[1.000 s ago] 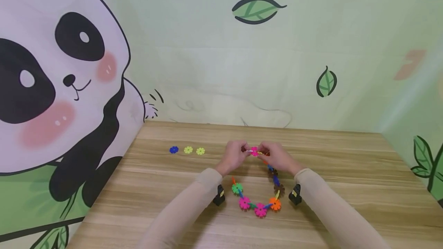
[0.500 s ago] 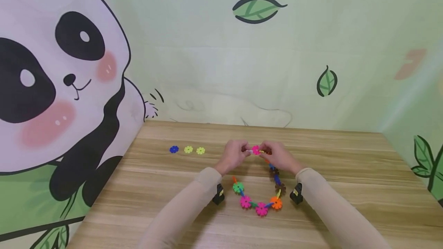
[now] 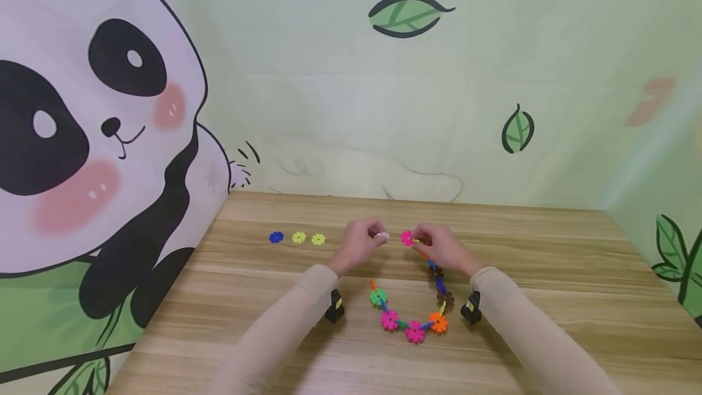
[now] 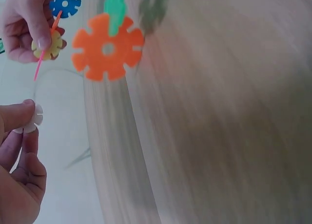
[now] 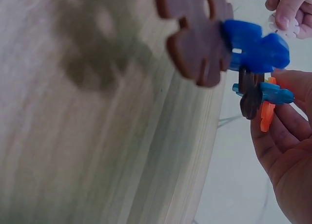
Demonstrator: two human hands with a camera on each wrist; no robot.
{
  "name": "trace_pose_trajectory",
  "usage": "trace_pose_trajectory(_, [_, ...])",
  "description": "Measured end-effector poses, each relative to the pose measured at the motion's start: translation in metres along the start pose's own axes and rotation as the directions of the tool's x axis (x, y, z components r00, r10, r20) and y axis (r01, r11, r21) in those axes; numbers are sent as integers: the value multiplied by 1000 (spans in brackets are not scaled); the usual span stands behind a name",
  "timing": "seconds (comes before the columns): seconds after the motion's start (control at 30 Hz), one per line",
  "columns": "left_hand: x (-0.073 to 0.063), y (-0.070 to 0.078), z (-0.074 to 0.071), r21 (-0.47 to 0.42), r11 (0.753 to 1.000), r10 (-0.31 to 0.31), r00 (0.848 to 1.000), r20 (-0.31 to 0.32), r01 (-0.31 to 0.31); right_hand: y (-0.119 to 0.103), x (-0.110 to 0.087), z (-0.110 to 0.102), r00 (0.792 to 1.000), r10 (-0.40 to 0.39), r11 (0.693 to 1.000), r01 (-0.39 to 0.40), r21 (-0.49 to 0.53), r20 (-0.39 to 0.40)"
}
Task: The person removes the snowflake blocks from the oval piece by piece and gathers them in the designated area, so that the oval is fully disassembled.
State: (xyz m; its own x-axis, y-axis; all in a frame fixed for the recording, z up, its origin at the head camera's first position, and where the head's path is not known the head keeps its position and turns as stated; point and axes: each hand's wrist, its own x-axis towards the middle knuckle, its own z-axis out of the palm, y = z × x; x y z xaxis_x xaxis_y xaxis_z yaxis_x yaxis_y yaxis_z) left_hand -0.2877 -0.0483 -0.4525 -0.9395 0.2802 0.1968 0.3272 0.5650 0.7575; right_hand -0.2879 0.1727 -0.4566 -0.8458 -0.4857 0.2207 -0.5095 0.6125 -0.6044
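Looks like a small recording booth dressed as a kids' play corner; from here I can't tell what building it's in. Pale green backdrop [image 3: 329, 90] behind the table [image 3: 548, 255] and along both sides, faintly creased like printed cloth. Big cartoon panda [image 3: 148, 157] left, outlined leaves [image 3: 411, 15] elsewhere. Table is wood-grain, pushed up to the backdrop. Plastic toy discs [image 3: 298, 237] and chain [image 3: 415, 332] on it. Black wrist cameras [image 3: 471, 307] say filming setup.
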Motion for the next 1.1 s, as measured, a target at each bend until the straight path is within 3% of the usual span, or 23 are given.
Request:
trace_pose_trajectory(0.57, [-11,-34,-29,-20,998,-60,994,-95,59,-5,0,-1,1000,-16,1000,16,-21,-2])
trace_pose_trajectory(0.87, [-16,-48,-44,9,992,-125,991,-46,126,-4,-1,0,1000,-6,1000,6,-22,2])
trace_pose_trajectory(1.1, [-16,-63,-48,20,991,-135,990,-30,135,-2,1,1,1000,-19,999,19,-28,-6])
